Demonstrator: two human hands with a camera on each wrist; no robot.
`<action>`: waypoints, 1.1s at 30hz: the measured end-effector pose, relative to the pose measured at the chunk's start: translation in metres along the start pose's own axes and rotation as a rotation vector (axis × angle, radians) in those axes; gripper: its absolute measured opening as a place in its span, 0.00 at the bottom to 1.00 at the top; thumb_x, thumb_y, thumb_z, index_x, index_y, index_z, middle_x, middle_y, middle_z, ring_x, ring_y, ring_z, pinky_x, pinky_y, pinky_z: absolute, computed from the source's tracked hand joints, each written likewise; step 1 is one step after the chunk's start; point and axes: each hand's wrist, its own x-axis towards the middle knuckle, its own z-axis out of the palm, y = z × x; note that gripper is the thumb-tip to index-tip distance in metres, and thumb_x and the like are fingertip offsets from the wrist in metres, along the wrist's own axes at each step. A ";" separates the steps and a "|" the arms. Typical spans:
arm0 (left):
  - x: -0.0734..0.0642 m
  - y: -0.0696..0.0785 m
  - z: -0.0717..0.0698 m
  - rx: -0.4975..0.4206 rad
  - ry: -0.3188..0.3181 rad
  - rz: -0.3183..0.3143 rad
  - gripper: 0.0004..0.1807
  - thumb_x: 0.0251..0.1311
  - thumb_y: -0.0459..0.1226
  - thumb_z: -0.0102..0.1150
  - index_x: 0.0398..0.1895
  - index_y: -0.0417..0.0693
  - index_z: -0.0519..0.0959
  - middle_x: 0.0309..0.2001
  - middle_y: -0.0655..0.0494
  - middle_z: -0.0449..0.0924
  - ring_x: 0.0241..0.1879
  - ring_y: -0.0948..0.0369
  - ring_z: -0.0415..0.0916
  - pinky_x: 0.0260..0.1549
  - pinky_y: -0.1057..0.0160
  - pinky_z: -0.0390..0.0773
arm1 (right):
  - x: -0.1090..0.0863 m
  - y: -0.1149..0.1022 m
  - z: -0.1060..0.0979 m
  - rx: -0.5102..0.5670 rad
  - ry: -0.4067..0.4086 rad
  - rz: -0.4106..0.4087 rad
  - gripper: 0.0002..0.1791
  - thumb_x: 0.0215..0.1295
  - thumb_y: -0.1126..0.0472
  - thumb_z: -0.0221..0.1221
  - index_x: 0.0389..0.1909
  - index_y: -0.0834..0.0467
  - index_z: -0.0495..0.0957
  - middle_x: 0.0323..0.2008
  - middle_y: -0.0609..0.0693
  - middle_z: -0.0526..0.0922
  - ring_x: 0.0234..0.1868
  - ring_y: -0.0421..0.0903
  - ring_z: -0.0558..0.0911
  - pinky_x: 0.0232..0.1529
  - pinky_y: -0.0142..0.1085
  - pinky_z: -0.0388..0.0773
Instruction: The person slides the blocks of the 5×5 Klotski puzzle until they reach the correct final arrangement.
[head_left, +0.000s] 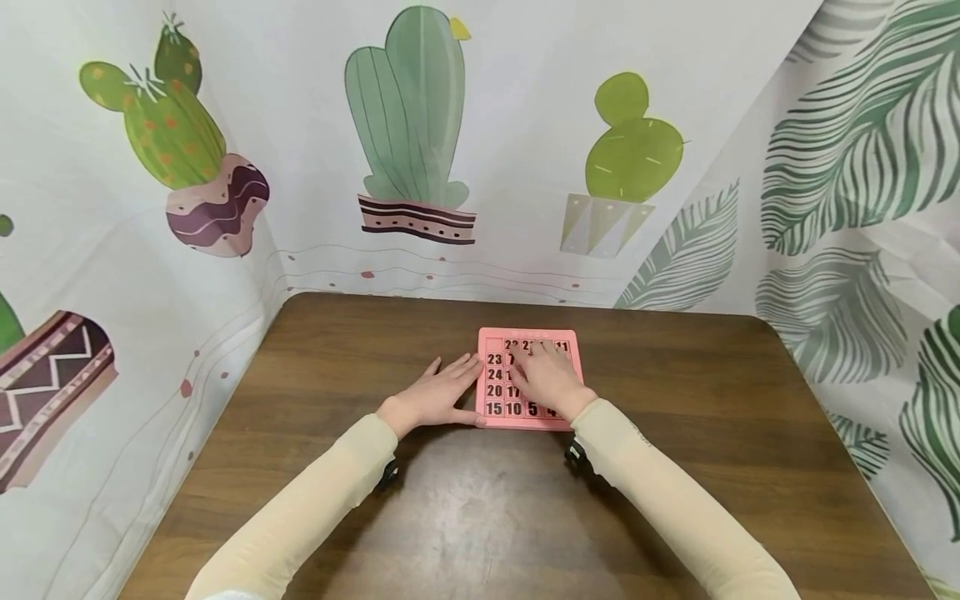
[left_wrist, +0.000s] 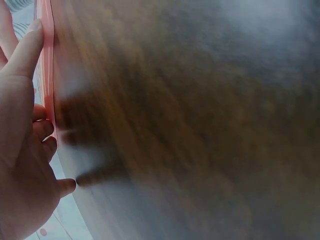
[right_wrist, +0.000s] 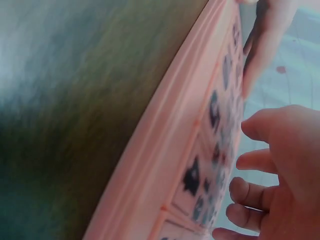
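A pink number slide puzzle (head_left: 529, 423) lies flat on the table, its tiles bearing black numbers. The slot in its top left corner holds no tile. Along the puzzle's left side, my left hand (head_left: 437, 395) has its fingertips at the frame and its thumb at the near left corner. In the left wrist view, that thumb (left_wrist: 29, 47) lies against the pink edge. My right hand (head_left: 549, 379) is over the tiles with fingers slightly bent, its fingertips close over the upper rows and hiding several numbers. The right wrist view shows its fingers (right_wrist: 250, 192) spread above the tiles.
The brown wooden table (head_left: 480, 517) extends around the puzzle on all sides. Behind it hangs a white cloth (head_left: 525, 167) printed with cacti and leaves. Dark wrist devices (head_left: 576, 454) sit under the cuffs of the cream sleeves (head_left: 667, 492).
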 end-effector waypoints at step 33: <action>0.001 -0.002 0.002 -0.009 0.009 0.013 0.59 0.47 0.74 0.44 0.75 0.49 0.44 0.75 0.53 0.39 0.73 0.57 0.36 0.65 0.40 0.41 | -0.005 0.019 -0.002 -0.029 0.024 0.059 0.25 0.67 0.48 0.50 0.62 0.53 0.71 0.48 0.59 0.76 0.47 0.56 0.70 0.49 0.52 0.65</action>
